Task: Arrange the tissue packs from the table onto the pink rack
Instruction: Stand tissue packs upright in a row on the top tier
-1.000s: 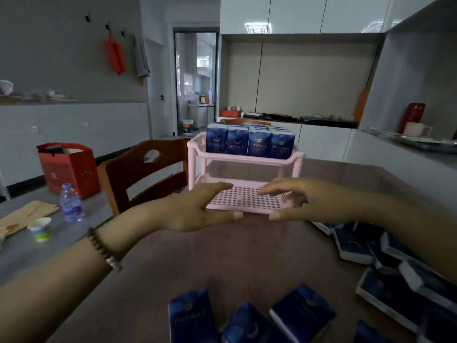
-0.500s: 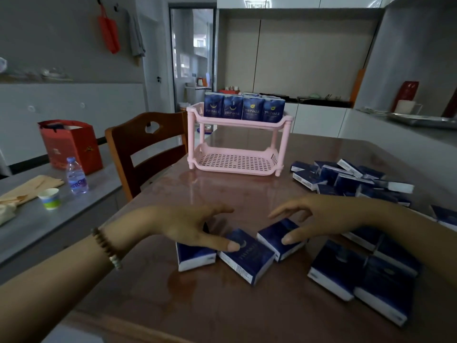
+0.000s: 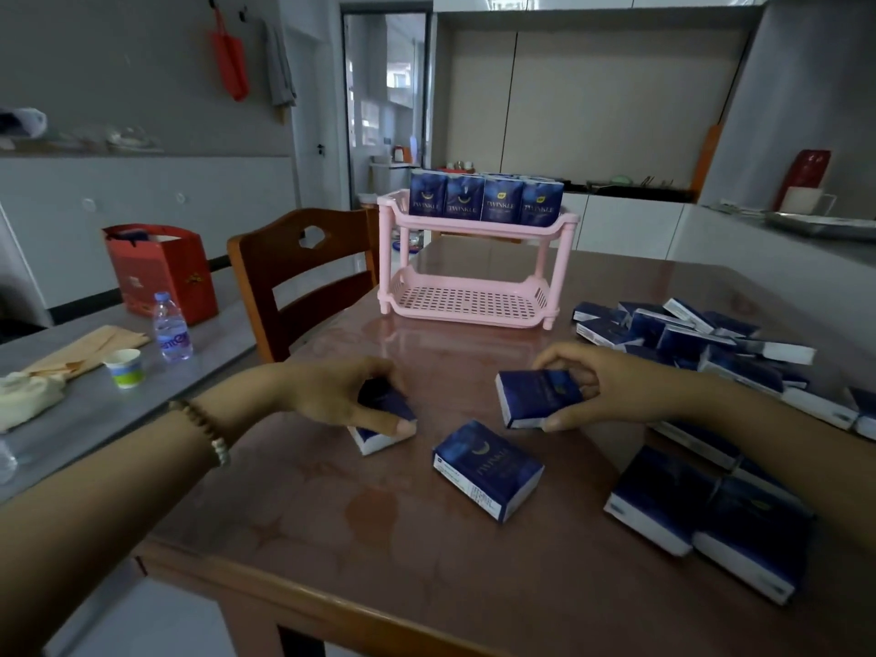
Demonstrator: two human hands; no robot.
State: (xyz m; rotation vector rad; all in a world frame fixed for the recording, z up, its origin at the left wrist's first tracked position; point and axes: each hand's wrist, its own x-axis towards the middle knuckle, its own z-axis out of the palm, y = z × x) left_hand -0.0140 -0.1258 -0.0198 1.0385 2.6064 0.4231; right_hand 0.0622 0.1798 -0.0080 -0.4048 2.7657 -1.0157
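Our left hand (image 3: 341, 395) curls over the first pack (image 3: 381, 431) at the near left of the table (image 3: 379, 552), thumb along its near edge and fingers wrapped over the far side, and the pack seems to rest on the tabletop; our right hand (image 3: 602, 386) grips the second pack (image 3: 538, 395) with the thumb under and the fingers over, tilted up on its long edge. To do this lift well, we judge we should close firmly enough that the soft wrappers do not slip, raise both packs together, turn them upright with the printed face toward us, and carry them in over the low front rim without knocking a post. A third pack (image 3: 488, 467) lies flat between our hands, more packs (image 3: 701, 514) sit at the near right, and a loose heap (image 3: 687, 334) spreads farther back on the right, so much of the job remains. Beyond stands the pink rack (image 3: 474, 226): its upper tier carries a row of upright packs (image 3: 486, 201) (four faces show, and whether more stand behind we cannot tell), while the lower tier (image 3: 464, 298) shows only bare mesh, the likely home for this pair. On the grey counter to the left, an open red bag (image 3: 161, 272) hides its contents, and a paper cup (image 3: 124, 367) sits near a water bottle (image 3: 171, 331)
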